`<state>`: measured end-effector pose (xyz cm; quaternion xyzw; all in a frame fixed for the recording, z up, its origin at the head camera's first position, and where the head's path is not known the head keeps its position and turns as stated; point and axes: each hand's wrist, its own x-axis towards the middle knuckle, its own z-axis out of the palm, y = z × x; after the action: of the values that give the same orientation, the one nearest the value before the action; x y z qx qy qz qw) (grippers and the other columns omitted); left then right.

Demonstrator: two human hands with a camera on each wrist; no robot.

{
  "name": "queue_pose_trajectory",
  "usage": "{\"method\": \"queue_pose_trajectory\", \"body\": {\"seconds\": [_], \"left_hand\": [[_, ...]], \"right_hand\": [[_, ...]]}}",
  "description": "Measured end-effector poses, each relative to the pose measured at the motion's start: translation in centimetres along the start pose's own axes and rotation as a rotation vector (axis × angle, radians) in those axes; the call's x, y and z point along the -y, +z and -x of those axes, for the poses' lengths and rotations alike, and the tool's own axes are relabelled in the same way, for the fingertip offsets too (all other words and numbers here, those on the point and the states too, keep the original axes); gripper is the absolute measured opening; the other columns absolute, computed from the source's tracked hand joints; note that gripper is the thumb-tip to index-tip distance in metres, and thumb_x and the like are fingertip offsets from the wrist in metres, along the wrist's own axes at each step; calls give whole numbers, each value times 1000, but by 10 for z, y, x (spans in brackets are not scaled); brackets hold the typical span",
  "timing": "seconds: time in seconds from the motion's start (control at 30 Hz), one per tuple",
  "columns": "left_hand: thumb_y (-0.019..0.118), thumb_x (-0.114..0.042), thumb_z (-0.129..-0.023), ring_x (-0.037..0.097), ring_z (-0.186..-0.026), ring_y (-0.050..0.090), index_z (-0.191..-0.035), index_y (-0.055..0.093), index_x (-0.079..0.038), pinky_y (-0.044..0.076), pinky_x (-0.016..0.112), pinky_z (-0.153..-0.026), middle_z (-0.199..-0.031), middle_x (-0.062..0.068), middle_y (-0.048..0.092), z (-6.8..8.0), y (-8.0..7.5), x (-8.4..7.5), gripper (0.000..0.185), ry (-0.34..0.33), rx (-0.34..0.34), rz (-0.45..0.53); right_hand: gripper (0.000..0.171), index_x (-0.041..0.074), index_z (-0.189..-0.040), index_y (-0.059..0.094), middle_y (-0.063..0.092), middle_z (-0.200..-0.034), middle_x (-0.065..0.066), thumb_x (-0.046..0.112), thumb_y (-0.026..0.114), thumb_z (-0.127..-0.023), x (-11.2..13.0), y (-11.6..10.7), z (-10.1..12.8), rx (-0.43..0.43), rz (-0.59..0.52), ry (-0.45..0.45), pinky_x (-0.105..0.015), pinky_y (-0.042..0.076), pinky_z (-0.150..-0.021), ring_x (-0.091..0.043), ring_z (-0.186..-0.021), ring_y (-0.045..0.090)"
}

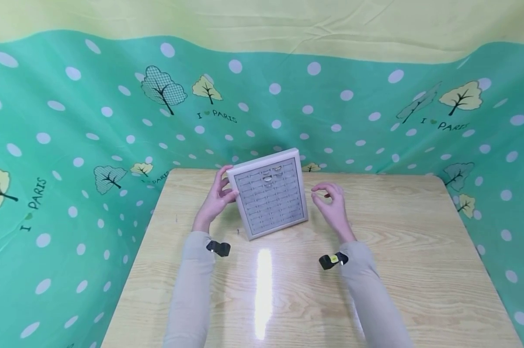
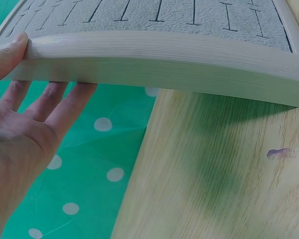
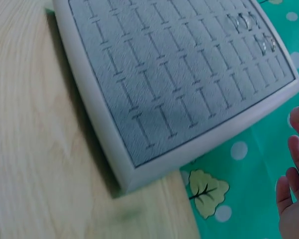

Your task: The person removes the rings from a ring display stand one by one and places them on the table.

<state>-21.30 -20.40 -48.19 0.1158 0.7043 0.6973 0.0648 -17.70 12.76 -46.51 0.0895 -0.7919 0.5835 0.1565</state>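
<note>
Head view: ring display tray (image 1: 270,193) propped up on its near edge on the wooden table (image 1: 418,270), tilted back toward the far edge, slotted grey face turned to the wearer. Standing near the middle of the far half of the table, just before the green dotted backdrop cloth (image 1: 70,121). A few rings (image 1: 272,173) seated in the top rows of slots, the lower rows bare.

Left hand (image 1: 216,198) gripping the tray's left rim near the upper corner, thumb on the front face side, fingers behind. Left wrist view: thumb (image 2: 7,55) pressed on the rim's front edge, fingers (image 2: 55,102) reaching under and behind the pale frame (image 2: 164,55), table edge and cloth below. Grip narrow, closed round the frame's thickness.

Right hand (image 1: 331,200) hanging just beside the tray's right rim, apart from it, holding nothing, fingers loosely curled with thumb and forefinger close together. Right wrist view: fingertips (image 3: 296,174) at the right margin, clear of the tray (image 3: 164,89), rings (image 3: 244,22) visible near its far corner.

Small black wrist cameras (image 1: 218,248) strapped at both beige sleeves (image 1: 192,290), forearms over the near half of the table. Bright glare stripe (image 1: 263,285) on the wood between the arms.
</note>
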Motion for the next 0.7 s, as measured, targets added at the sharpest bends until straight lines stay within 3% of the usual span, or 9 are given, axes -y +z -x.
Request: {"method": "queue_pose_trajectory", "body": {"seconds": [0.2, 0.43, 0.7], "left_hand": [[52, 13, -90, 41, -110, 57, -150, 24, -26, 55, 47, -84, -134, 24, 46, 2, 1, 1, 77, 26, -5, -12], [53, 14, -89, 40, -106, 59, -150, 23, -22, 55, 48, -81, -133, 26, 47, 3, 0, 2, 77, 28, 2, -7], [52, 15, -89, 40, -105, 59, -150, 24, -24, 55, 48, -83, -133, 26, 46, 1, 1, 0, 77, 27, 1, -2]], "right_hand": [[15, -14, -96, 63, 58, -109, -30, -11, 64, -82, 11, 11, -7, 15, -12, -24, -44, 40, -83, -35, -108, 42], [17, -8, -98, 65, 59, -113, -23, -8, 68, -81, -10, 27, -21, 52, -8, -63, -50, 39, -85, -33, -110, 41], [23, -2, -102, 66, 59, -112, -16, -4, 69, -80, 3, 37, -34, 123, 19, -127, -45, 40, -85, -26, -107, 41]]}}
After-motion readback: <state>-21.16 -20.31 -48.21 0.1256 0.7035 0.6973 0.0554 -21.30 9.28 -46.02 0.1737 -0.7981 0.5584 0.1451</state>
